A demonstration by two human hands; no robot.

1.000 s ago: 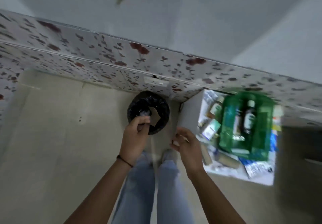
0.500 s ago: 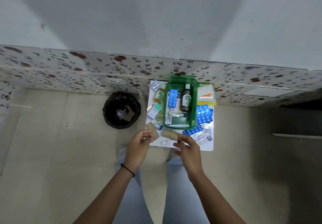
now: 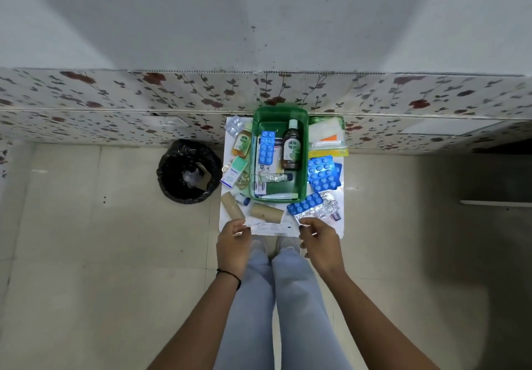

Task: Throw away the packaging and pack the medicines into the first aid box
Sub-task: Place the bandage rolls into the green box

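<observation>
The green first aid box [image 3: 278,199] stands on a small white table [image 3: 337,229] against the wall. Inside it are a brown Dettol bottle [image 3: 291,148], a blue blister strip [image 3: 267,148] and flat packs. Around it lie a small orange Dettol bottle [image 3: 241,145], a teal carton [image 3: 234,172], two cardboard tubes [image 3: 232,206], blue blister strips [image 3: 321,174] and silver foil [image 3: 326,209]. A white flat packet [image 3: 272,227] lies at the table's front edge. My left hand [image 3: 233,244] pinches its left end. My right hand [image 3: 320,243] hovers at its right end, fingers loosely apart.
A black-lined bin [image 3: 188,172] with scraps in it stands on the floor just left of the table. A pack of cotton swabs [image 3: 326,136] lies right of the box. A floral-papered wall runs behind. My legs are under the table's front edge.
The view swung from the bin over to the table. Both hands moved away from the bin to the table's front edge, onto the white packet.
</observation>
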